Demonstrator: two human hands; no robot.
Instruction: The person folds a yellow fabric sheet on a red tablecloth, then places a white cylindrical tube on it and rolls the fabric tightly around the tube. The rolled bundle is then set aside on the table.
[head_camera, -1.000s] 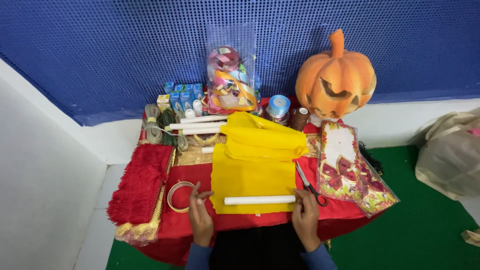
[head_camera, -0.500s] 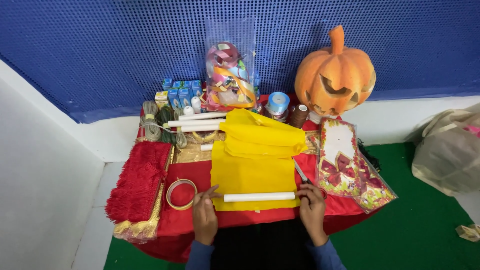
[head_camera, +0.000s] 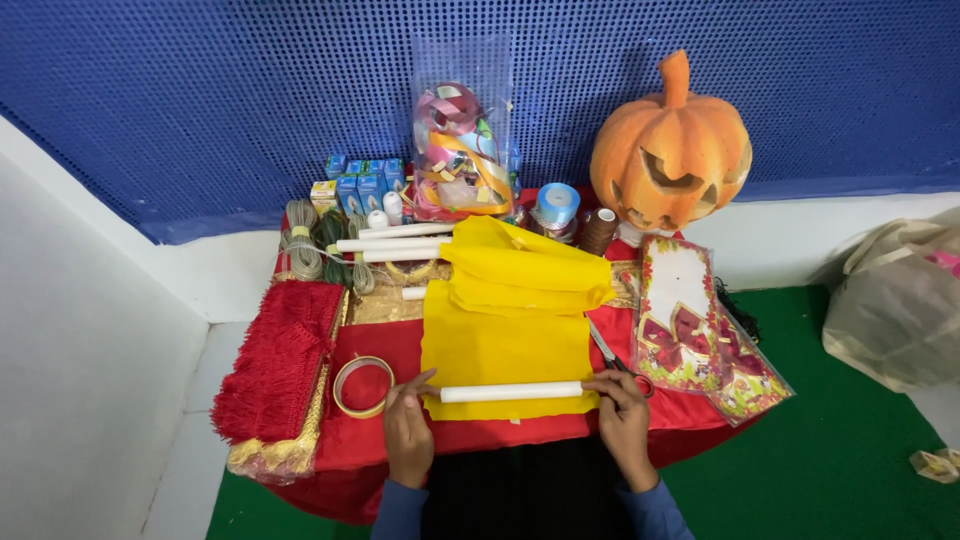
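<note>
Both hands pinch the white tube (head_camera: 512, 392) at its ends, left hand (head_camera: 408, 425) and right hand (head_camera: 624, 420), over the yellow paper (head_camera: 500, 345). It is better to keep pressure even, so the paper rolls straight.

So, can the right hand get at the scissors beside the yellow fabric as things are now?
Probably yes. The right hand rests at the end of the white roll, and the scissors lie right next to it on the red cloth. Nothing lies on them or between.
</note>
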